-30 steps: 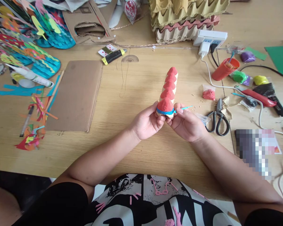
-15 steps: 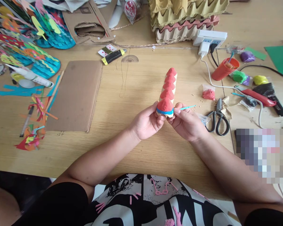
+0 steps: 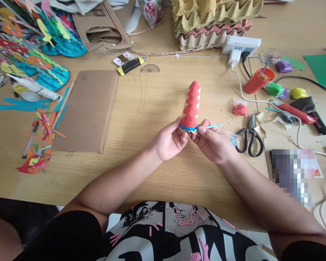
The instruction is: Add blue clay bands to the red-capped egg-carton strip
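A strip of egg carton, its row of bumps covered in red clay, points away from me above the table. Blue clay runs as a band along the near edge of its closest bump. My left hand is closed on the near left side of the strip, thumb against the blue band. Between the thumb and fingers of my right hand is a thin light-blue modelling tool. Its left tip lies at the right end of the blue band. The right fingertips under the strip are partly hidden.
Black-handled scissors and a bag of red clay lie to the right. Beyond are a red cup, a power strip with cables and stacked egg trays. Cardboard and paper scraps are on the left.
The egg carton strip has shifted slightly left and tipped a little. In my right hand the modelling tool has turned, and its tip now shows against the blue band.
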`<act>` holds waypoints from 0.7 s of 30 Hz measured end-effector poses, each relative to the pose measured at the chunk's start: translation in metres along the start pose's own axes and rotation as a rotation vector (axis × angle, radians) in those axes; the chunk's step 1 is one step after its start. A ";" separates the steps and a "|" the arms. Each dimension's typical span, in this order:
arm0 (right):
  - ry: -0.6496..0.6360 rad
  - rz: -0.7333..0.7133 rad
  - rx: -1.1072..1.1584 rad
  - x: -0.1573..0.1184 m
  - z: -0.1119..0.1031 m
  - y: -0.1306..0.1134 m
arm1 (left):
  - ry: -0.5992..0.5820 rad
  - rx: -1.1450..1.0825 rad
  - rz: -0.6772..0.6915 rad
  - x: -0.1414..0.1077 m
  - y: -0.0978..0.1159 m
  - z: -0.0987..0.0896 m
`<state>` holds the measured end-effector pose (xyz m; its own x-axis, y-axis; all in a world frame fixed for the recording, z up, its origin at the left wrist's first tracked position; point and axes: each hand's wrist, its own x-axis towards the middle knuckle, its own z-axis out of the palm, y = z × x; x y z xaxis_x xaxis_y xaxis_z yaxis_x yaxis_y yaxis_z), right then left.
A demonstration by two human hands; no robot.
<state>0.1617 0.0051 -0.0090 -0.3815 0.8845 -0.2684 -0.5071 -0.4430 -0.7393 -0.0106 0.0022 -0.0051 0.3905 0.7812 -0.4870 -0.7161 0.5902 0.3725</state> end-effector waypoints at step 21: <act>0.019 -0.047 -0.019 0.001 0.001 -0.001 | 0.059 -0.063 -0.053 -0.004 0.003 0.003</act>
<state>0.1607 0.0057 -0.0080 -0.3428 0.9069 -0.2450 -0.5093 -0.3986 -0.7627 -0.0123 0.0014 -0.0002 0.3952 0.7347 -0.5514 -0.7311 0.6149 0.2955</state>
